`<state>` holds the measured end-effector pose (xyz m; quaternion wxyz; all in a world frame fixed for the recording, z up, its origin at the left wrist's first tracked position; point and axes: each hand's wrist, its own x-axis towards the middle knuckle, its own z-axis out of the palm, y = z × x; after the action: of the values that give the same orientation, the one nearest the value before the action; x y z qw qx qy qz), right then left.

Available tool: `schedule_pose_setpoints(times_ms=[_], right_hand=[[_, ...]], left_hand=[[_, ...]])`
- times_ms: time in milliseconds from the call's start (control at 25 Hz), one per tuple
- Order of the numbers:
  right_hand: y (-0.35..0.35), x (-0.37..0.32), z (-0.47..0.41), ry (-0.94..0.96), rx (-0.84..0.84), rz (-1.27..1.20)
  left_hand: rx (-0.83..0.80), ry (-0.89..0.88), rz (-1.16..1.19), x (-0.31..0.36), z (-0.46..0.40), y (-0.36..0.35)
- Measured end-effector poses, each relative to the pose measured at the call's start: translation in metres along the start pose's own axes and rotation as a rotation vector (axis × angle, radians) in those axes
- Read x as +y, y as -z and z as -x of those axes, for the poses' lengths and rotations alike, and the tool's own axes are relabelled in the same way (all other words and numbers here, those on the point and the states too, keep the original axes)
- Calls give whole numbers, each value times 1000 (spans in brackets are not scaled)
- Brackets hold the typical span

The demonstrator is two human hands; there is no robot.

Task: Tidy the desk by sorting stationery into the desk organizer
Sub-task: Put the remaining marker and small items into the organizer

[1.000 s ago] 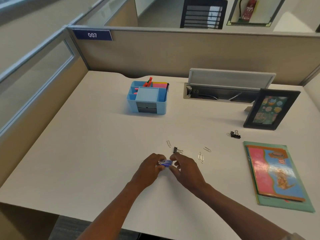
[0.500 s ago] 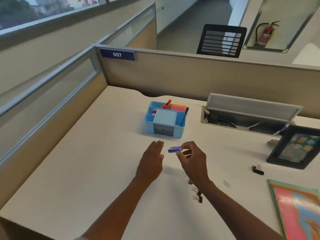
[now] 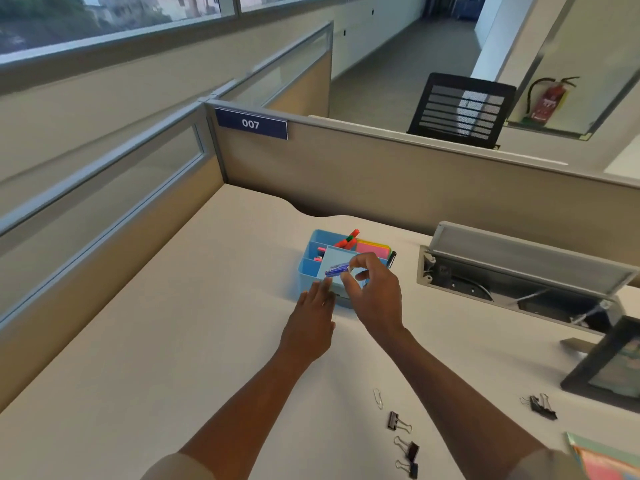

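On a pale cubicle desk (image 3: 180, 341) under a partition numbered 007, the right hand (image 3: 375, 292) pinches a small blue stapler-like item (image 3: 337, 269) between thumb and fingertips, holding it above the light-blue desk organizer (image 3: 308, 268). The left hand (image 3: 310, 323) reaches flat-fingered toward the organizer's front, holding nothing. Binder clips (image 3: 403, 441) and a paper clip (image 3: 378, 398) lie nearer the person.

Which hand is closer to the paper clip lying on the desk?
Right. The right hand holds a small blue box over the organizer; its forearm passes beside the paper clip. The left hand lies farther to the clip's left.
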<state>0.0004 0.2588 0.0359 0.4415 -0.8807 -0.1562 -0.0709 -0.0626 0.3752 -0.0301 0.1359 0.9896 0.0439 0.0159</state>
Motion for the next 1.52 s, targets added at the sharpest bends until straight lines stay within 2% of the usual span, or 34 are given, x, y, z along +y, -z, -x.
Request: schedule_pose_setpoints(times_ms=[200, 520, 720, 1040, 1240, 1520], right_hand=[[-25, -16, -41, 66, -72, 117], [-54, -17, -66, 156, -333, 322], [-66, -9, -75, 183, -491, 417], [-73, -12, -89, 240, -634, 436], [-73, -9, -91, 265, -671, 442], [-73, -6, -87, 230, -636, 399]], left_hand=[[70, 45, 84, -2, 1, -6], [128, 69, 94, -7, 2, -17], [116, 59, 60, -9, 2, -22], [73, 45, 56, -11, 1, -23], [49, 35, 50, -11, 2, -23], [27, 38, 43, -10, 3, -21]])
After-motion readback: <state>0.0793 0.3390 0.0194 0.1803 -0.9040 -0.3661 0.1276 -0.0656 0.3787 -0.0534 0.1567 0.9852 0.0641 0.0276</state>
